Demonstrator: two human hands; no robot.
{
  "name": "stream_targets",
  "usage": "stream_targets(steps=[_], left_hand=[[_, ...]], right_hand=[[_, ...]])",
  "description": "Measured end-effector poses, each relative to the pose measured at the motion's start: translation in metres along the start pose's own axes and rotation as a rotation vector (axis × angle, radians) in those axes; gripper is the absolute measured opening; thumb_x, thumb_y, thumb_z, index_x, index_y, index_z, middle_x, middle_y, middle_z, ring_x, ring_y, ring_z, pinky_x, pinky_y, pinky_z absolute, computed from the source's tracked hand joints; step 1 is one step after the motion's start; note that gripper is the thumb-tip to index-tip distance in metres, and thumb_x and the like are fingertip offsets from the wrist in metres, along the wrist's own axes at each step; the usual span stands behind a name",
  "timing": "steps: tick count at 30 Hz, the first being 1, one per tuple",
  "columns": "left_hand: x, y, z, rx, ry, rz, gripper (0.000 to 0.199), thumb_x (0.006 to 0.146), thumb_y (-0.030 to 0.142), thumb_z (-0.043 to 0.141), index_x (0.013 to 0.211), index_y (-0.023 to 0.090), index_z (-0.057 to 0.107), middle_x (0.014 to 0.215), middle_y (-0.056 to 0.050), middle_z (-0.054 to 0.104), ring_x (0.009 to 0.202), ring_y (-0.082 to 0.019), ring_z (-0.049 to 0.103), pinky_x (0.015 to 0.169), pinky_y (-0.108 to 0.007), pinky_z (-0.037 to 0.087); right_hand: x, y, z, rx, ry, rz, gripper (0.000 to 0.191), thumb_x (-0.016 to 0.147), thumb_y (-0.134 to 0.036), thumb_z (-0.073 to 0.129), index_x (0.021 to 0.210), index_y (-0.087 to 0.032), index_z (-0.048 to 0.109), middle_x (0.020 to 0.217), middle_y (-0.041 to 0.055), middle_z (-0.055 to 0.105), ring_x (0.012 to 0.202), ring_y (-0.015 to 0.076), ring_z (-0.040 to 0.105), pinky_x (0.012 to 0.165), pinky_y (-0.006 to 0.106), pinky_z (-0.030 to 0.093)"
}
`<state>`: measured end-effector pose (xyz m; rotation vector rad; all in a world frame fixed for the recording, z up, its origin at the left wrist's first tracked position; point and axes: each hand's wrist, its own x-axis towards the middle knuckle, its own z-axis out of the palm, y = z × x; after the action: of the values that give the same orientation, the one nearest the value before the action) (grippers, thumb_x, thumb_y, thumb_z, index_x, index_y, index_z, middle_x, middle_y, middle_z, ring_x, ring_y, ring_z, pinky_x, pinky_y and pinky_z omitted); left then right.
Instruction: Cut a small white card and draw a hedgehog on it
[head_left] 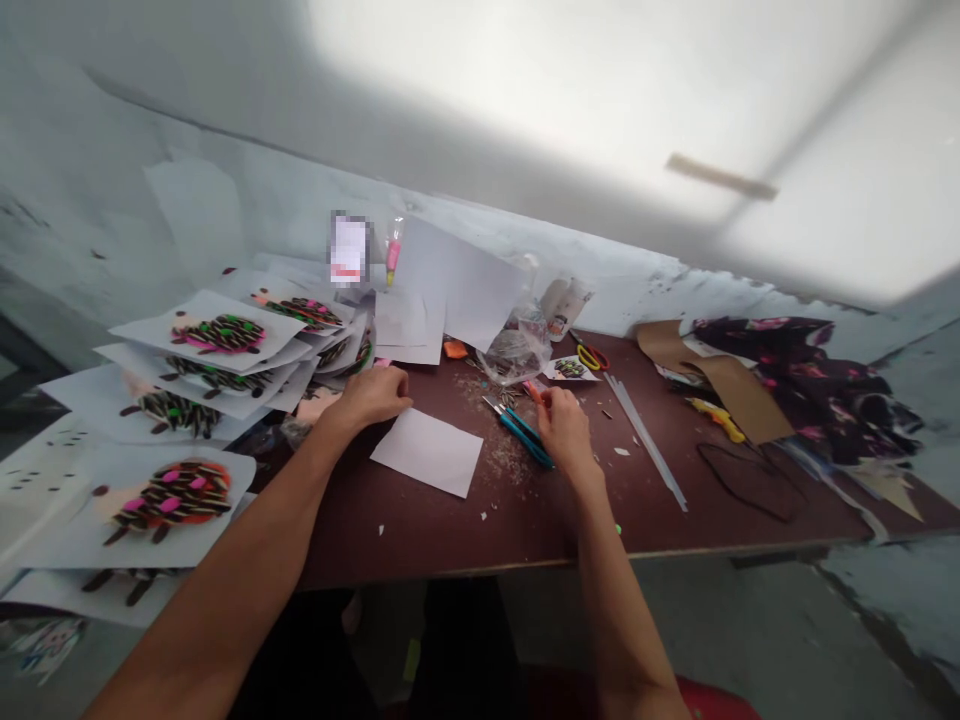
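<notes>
My left hand (377,393) is closed near the upper left corner of a blank white card (431,452); a bit of pink shows just beyond its fingers, and what it holds is hidden. Over the debris at the middle of the brown table (465,535), my right hand (562,425) has its fingers pinched at a small orange-pink piece (534,390). Teal-handled scissors (523,434) lie just left of that hand. Behind it are a small card with a striped figure (570,368) and a clear plastic bag (517,352).
Stacked sheets with hedgehog figures (217,335) fill the left side. Glue sticks (649,445) and yellow-red scissors (592,355) lie at the right, before brown cardboard (739,395), a yellow tool (718,420) and dark floral cloth (825,385). White sheets (457,280) lean at the wall.
</notes>
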<state>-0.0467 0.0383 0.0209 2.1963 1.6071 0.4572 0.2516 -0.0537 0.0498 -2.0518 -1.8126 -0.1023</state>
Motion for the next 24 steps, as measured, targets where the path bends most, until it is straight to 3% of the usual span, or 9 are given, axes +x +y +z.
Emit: stream_targets(steps=[2, 5, 9, 11, 14, 17, 20, 24], left_hand=[[0.0, 0.002, -0.002, -0.105, -0.035, 0.093, 0.012, 0.067, 0.022, 0.065, 0.076, 0.024, 0.073, 0.08, -0.006, 0.069, 0.076, -0.023, 0.062, 0.066, -0.028, 0.041], [0.001, 0.003, -0.002, -0.24, -0.155, 0.236, 0.016, 0.062, 0.018, 0.065, 0.075, 0.023, 0.074, 0.086, -0.005, 0.068, 0.075, -0.02, 0.061, 0.066, -0.025, 0.041], [0.0, 0.002, -0.002, -0.254, -0.257, 0.182, 0.015, 0.057, 0.018, 0.066, 0.071, 0.022, 0.072, 0.073, -0.001, 0.066, 0.066, -0.018, 0.058, 0.06, -0.025, 0.039], [-0.001, 0.001, -0.003, -0.253, -0.289, 0.155, 0.012, 0.058, 0.02, 0.066, 0.069, 0.022, 0.069, 0.067, 0.0, 0.065, 0.061, -0.017, 0.056, 0.057, -0.025, 0.037], [-0.002, 0.0, -0.005, -0.242, -0.311, 0.145, 0.009, 0.059, 0.021, 0.065, 0.067, 0.021, 0.067, 0.065, 0.0, 0.064, 0.06, -0.016, 0.055, 0.056, -0.025, 0.036], [-0.001, -0.001, -0.007, -0.213, -0.342, 0.16, 0.013, 0.059, 0.023, 0.065, 0.072, 0.02, 0.067, 0.07, 0.0, 0.066, 0.065, -0.016, 0.057, 0.059, -0.025, 0.037], [0.0, -0.001, -0.009, -0.182, -0.379, 0.197, 0.017, 0.061, 0.025, 0.065, 0.076, 0.018, 0.068, 0.075, -0.001, 0.067, 0.071, -0.016, 0.058, 0.062, -0.025, 0.039], [0.0, -0.003, -0.009, -0.179, -0.399, 0.195, 0.019, 0.063, 0.025, 0.063, 0.079, 0.017, 0.068, 0.077, -0.001, 0.066, 0.072, -0.016, 0.057, 0.063, -0.024, 0.04]], right_hand=[[-0.002, -0.01, -0.004, 0.227, 0.035, -0.09, 0.016, 0.091, -0.025, 0.05, 0.094, -0.017, 0.064, 0.095, 0.0102, 0.067, 0.083, 0.0208, 0.061, 0.073, 0.029, 0.043], [-0.006, -0.029, -0.002, 0.564, -0.082, -0.142, 0.019, 0.091, -0.031, 0.05, 0.092, -0.019, 0.064, 0.08, 0.0044, 0.067, 0.07, 0.0172, 0.057, 0.066, 0.027, 0.042], [-0.013, -0.044, 0.012, 0.748, -0.165, -0.068, 0.023, 0.092, -0.032, 0.047, 0.105, -0.021, 0.06, 0.071, -0.0009, 0.063, 0.058, 0.014, 0.051, 0.059, 0.025, 0.038], [-0.016, -0.043, 0.017, 0.655, -0.133, -0.057, 0.024, 0.092, -0.027, 0.043, 0.109, -0.02, 0.059, 0.08, 0.0016, 0.065, 0.063, 0.0151, 0.055, 0.062, 0.025, 0.04], [-0.02, -0.036, 0.016, 0.328, -0.069, 0.023, 0.03, 0.09, -0.018, 0.043, 0.117, -0.016, 0.055, 0.108, 0.0116, 0.066, 0.086, 0.0214, 0.064, 0.074, 0.03, 0.045], [-0.024, -0.027, 0.009, 0.037, -0.135, 0.147, 0.039, 0.089, -0.025, 0.054, 0.126, -0.012, 0.05, 0.128, 0.0191, 0.059, 0.104, 0.0287, 0.065, 0.081, 0.034, 0.048], [-0.027, -0.022, 0.003, -0.084, -0.223, 0.194, 0.05, 0.088, -0.036, 0.063, 0.129, -0.013, 0.047, 0.127, 0.019, 0.061, 0.11, 0.0304, 0.065, 0.083, 0.035, 0.049], [-0.026, -0.018, 0.001, -0.12, -0.257, 0.201, 0.052, 0.089, -0.035, 0.063, 0.133, -0.015, 0.042, 0.118, 0.0174, 0.068, 0.109, 0.0282, 0.067, 0.084, 0.033, 0.049]])
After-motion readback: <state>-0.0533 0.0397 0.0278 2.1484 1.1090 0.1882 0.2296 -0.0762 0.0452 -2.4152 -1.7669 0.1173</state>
